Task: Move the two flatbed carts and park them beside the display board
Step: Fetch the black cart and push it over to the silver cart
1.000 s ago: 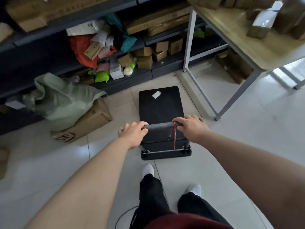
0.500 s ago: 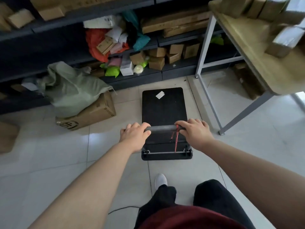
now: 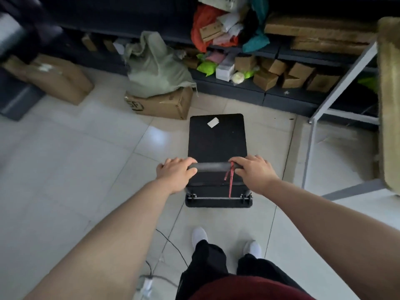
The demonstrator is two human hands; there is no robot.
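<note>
A small black flatbed cart point(image 3: 217, 141) stands on the white tiled floor right in front of me, a white paper scrap point(image 3: 213, 122) lying on its deck. Its grey padded handle bar point(image 3: 213, 166) has a red string tied near the right end. My left hand point(image 3: 175, 175) grips the bar's left end and my right hand point(image 3: 253, 173) grips the right end. Only this one cart is in view, and no display board is visible.
Dark shelving point(image 3: 249, 92) full of cardboard boxes and bags runs along the far side. A pale green sack point(image 3: 155, 68) lies on a carton point(image 3: 162, 103) ahead left. A metal-legged table point(image 3: 342, 83) stands at right. A thin cable point(image 3: 171, 243) crosses the floor near my feet.
The view has swung left: the shelves, sack and table have slid to the right in frame, and more open floor shows at left. Both hands keep their grip on the handle.
</note>
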